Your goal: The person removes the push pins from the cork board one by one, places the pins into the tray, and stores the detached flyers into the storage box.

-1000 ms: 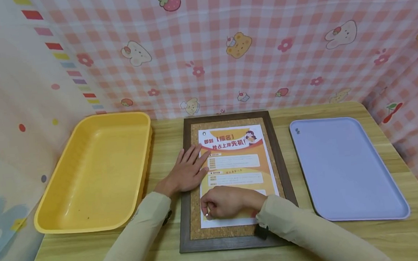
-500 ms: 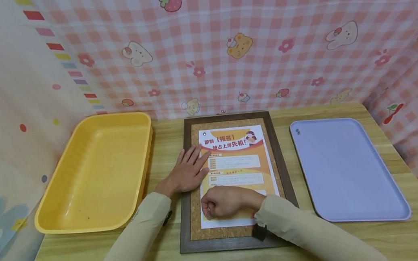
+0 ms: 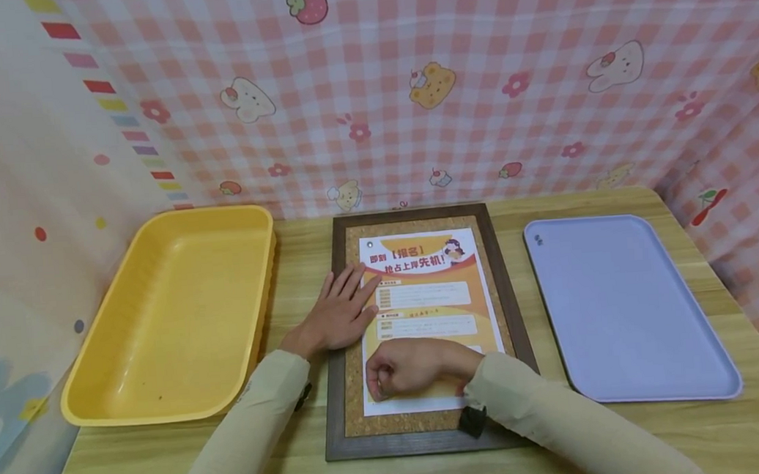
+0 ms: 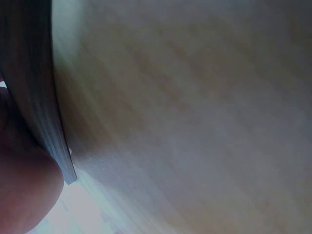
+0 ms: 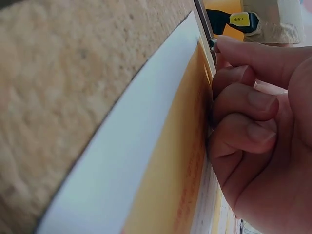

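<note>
A printed poster (image 3: 423, 293) in orange, yellow and white lies on a cork board (image 3: 406, 422) with a dark wooden frame (image 3: 509, 294). A small round thumbtack (image 3: 370, 245) sits at its upper left corner. My left hand (image 3: 339, 317) rests with spread fingers across the frame's left side and the poster's edge. Near the lower left corner of the paper, my right hand (image 3: 405, 367) has its fingers curled. In the right wrist view, its thumb and index finger pinch a small shiny metal thumbtack (image 5: 213, 44), whose point is hidden.
Left of the board stands a deep yellow tray (image 3: 263, 274). To the right lies a shallow lavender tray (image 3: 635, 307), with small dark marks at its far left corner. All stand on a wood-grain table (image 3: 303, 272), with a pink checked curtain (image 3: 382, 82) behind.
Both hands stay almost where they were. The small glint at my right fingertips one second ago no longer shows in the head view.
</note>
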`<action>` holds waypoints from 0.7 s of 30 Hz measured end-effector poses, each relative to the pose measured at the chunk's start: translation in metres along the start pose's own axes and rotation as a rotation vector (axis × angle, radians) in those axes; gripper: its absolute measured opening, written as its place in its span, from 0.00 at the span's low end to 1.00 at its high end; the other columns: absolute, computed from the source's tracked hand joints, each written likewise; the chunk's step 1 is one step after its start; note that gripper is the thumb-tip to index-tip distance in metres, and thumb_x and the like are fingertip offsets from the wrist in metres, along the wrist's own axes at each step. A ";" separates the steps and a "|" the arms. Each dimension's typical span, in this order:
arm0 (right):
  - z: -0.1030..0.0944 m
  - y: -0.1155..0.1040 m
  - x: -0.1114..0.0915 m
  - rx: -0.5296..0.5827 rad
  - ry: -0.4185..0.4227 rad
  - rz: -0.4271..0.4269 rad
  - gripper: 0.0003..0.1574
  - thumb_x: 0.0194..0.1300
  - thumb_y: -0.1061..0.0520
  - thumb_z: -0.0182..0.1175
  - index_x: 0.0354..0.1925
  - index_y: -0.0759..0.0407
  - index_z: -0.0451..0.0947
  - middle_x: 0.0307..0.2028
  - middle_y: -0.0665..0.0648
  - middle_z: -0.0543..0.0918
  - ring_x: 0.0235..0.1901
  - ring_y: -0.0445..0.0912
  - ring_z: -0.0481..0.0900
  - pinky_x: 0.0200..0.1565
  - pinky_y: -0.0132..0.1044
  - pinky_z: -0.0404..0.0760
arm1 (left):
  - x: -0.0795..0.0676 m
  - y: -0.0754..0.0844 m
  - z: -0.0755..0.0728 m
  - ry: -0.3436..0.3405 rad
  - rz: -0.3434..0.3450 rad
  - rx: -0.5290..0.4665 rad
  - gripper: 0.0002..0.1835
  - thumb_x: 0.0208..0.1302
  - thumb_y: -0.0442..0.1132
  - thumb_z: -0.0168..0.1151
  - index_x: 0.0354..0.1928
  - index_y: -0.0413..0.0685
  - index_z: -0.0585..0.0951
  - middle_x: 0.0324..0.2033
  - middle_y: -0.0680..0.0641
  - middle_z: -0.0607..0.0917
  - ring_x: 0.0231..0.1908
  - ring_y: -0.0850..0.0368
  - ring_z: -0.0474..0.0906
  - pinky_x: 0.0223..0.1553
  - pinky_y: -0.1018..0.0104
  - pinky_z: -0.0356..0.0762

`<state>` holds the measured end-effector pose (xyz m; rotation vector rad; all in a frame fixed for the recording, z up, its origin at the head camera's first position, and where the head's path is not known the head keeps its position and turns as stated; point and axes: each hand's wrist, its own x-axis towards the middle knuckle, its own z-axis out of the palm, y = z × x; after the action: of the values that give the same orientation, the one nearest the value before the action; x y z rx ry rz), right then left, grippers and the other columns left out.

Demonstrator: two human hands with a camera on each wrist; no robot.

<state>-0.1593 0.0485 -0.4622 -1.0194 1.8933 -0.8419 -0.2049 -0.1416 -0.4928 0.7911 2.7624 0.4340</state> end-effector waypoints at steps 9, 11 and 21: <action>0.001 0.002 -0.001 0.078 0.006 -0.013 0.10 0.66 0.67 0.58 0.32 0.57 0.83 0.16 0.44 0.71 0.16 0.35 0.64 0.24 0.26 0.62 | -0.001 0.001 0.001 0.013 0.010 -0.016 0.32 0.78 0.52 0.37 0.79 0.51 0.53 0.78 0.40 0.44 0.77 0.41 0.35 0.73 0.39 0.29; 0.001 0.003 -0.002 0.082 0.007 -0.014 0.10 0.66 0.67 0.58 0.32 0.57 0.83 0.16 0.44 0.72 0.16 0.35 0.64 0.24 0.26 0.62 | -0.001 0.000 0.002 0.014 0.011 -0.009 0.32 0.78 0.52 0.37 0.79 0.52 0.52 0.79 0.40 0.44 0.77 0.42 0.35 0.73 0.39 0.29; 0.000 0.005 -0.001 0.058 0.024 -0.036 0.12 0.66 0.68 0.57 0.31 0.55 0.82 0.20 0.44 0.74 0.19 0.35 0.65 0.28 0.26 0.64 | 0.001 -0.004 0.005 0.014 0.003 0.002 0.32 0.79 0.55 0.35 0.79 0.56 0.50 0.79 0.43 0.42 0.78 0.44 0.33 0.73 0.41 0.28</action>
<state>-0.1604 0.0522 -0.4661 -1.0153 1.8641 -0.9283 -0.2066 -0.1430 -0.4989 0.7964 2.7755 0.4388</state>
